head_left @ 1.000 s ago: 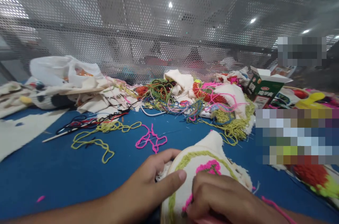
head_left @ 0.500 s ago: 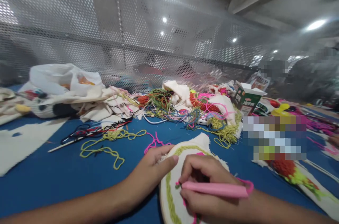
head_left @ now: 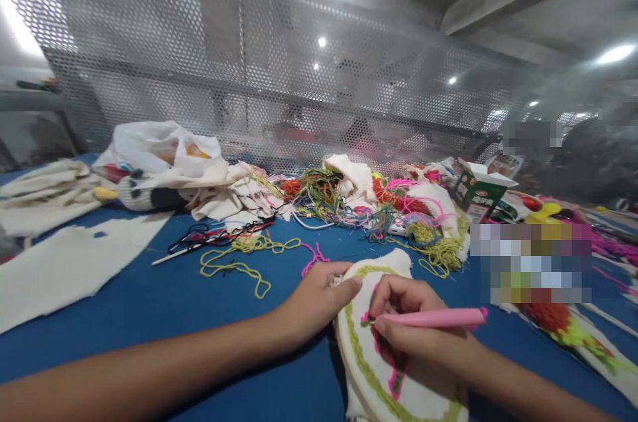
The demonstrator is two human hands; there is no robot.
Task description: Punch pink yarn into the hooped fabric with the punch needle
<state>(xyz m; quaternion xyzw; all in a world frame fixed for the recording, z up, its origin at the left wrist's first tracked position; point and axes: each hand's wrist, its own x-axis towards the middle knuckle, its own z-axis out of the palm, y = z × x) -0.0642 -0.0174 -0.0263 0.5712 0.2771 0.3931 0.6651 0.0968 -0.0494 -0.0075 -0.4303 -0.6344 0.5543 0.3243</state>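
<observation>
My right hand (head_left: 416,316) is closed round a pink punch needle (head_left: 443,317), its tip at the cloth. Under it is white cloth in an embroidery hoop (head_left: 355,372), bearing a green yarn border (head_left: 353,329) and a pink and dark green yarn figure (head_left: 396,375). My left hand (head_left: 323,292) grips the hoop's left upper edge, thumb on top and the other fingers partly hidden beneath. Pink yarn (head_left: 313,256) lies on the table just beyond my left hand.
Loose green yarn (head_left: 239,267) and a pale stick (head_left: 174,254) lie on the blue table (head_left: 149,335). Behind are tangled yarns (head_left: 319,193), a white plastic bag (head_left: 144,143) and a green box (head_left: 479,189). A perforated metal screen (head_left: 299,96) stands at the back. Cut cloth (head_left: 90,262) lies left.
The view has swung left, so everything sits further right. More of the pink and dark green figure shows beneath my right hand. The punch needle remains in that hand, its tip still at the cloth.
</observation>
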